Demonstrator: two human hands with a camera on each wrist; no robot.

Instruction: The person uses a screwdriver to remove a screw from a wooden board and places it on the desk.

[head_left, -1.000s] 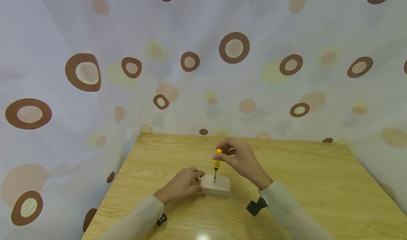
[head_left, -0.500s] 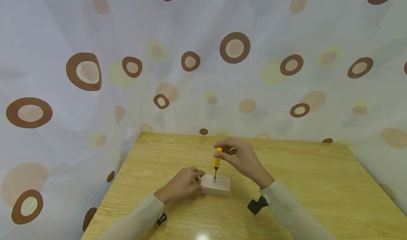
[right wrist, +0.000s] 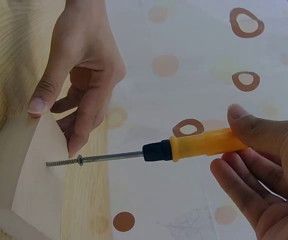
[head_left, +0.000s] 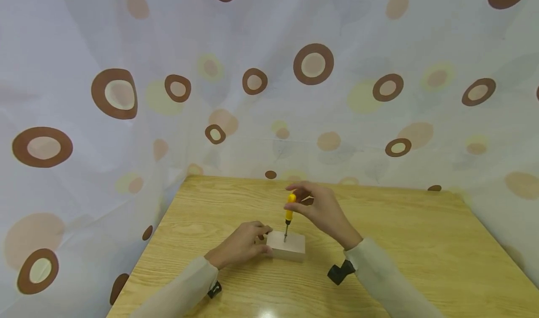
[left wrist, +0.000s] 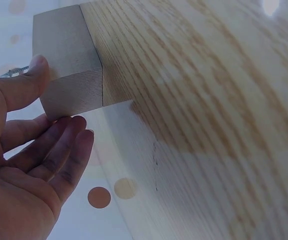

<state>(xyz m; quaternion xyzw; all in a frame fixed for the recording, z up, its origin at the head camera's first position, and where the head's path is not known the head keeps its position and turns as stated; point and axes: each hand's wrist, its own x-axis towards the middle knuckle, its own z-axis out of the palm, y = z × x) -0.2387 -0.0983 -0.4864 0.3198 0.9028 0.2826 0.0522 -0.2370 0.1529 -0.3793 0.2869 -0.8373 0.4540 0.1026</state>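
Note:
A pale wooden block (head_left: 290, 250) lies on the table, gripped at its left end by my left hand (head_left: 242, 245). In the left wrist view the thumb (left wrist: 38, 72) presses one side of the block while fingertips touch another. My right hand (head_left: 322, 210) pinches the handle end of a yellow screwdriver (right wrist: 199, 145) with a black collar. The screwdriver stands nearly upright over the block. Its tip meets the head of a long metal screw (right wrist: 64, 162), whose point is at the block's top face. Much of the screw's threaded shank shows above the wood.
The light wood-grain table (head_left: 400, 243) extends around both hands. A white curtain (head_left: 269, 103) with brown and beige circles hangs behind and at both sides. Dark wrist devices (head_left: 341, 272) sit on both cuffs.
My right fingers have shifted slightly on the handle, with the upper fingertip a little higher now. The left hand and block stay in place; the head view has moved a touch.

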